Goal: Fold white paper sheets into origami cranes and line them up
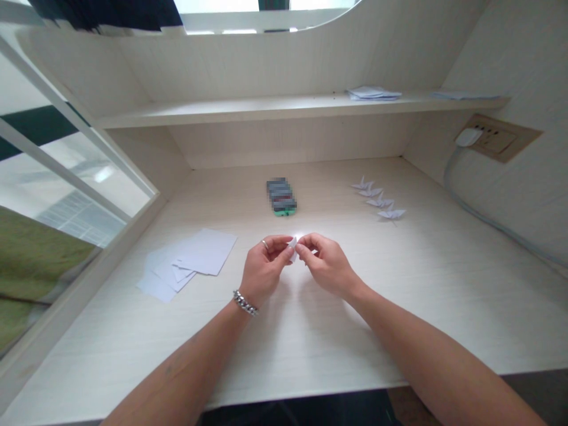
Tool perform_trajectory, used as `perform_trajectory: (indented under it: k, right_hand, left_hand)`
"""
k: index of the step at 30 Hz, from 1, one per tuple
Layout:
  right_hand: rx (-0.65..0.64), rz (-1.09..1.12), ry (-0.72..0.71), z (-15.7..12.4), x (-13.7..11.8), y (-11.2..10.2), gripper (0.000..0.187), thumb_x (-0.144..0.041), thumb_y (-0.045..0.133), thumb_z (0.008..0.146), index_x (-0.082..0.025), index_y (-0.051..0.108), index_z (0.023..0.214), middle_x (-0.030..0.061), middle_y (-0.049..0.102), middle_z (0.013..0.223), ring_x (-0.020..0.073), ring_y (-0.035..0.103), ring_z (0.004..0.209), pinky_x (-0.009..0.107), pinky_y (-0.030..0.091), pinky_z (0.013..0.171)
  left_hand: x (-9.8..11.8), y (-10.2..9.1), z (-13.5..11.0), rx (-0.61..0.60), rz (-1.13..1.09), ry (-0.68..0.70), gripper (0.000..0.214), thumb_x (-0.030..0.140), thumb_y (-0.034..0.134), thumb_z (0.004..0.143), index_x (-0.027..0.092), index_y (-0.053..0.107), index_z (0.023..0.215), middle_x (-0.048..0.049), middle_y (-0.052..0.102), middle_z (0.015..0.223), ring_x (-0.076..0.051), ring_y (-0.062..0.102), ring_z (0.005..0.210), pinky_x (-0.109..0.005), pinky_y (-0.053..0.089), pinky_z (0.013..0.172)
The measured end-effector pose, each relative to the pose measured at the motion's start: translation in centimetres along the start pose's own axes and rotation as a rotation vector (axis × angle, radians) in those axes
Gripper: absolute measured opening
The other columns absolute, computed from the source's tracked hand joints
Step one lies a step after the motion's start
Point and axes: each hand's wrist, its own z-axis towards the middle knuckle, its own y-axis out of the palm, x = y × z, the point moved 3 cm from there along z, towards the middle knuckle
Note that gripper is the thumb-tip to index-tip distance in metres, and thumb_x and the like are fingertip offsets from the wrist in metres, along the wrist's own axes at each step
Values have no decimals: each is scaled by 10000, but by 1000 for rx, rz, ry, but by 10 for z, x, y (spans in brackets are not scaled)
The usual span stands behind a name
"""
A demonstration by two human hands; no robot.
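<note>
Between my two hands is a small piece of folded white paper (292, 249), standing upright over the middle of the desk. My left hand (265, 264), with a ring and a chain bracelet, pinches it between thumb and fingers. The thumb and fingertips of my right hand (326, 260) close on its right side, where a white tip shows under the fingers. Much of the paper is hidden by my fingers. Several folded paper cranes (380, 202) stand in a slanting row at the back right. Loose sheets of white paper (206, 251) lie overlapping left of my hands.
A blurred dark object with a green end (281, 196) lies beyond my hands. Above the desk (275, 355) runs a shelf (248, 112) holding a paper stack (373, 93). A plug (468, 137) sits in the right wall socket (506, 142), its cable (483, 220) trailing along the wall.
</note>
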Motion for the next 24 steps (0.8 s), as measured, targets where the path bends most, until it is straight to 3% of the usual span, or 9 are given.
perform_trajectory:
  k: [18,24]
  right_hand:
    - [-40,31,-2,1,-1,-3,212,-325,572,859,-170,615,722,24,626,710,145,561,676,269,417,607]
    - [-115,417,207,5,5,-5,314,-482,634,799,-168,629,803,19,617,721,140,586,662,253,468,564]
  left_hand:
    - [8,1,-1,-20,-73,-38,329,240,802,685,119,642,946,-14,697,693,-117,638,647,-246,528,638]
    - [2,-2,0,-93,-167,-131,321,242,818,670,148,620,905,3,695,678,-100,619,597,-225,492,587]
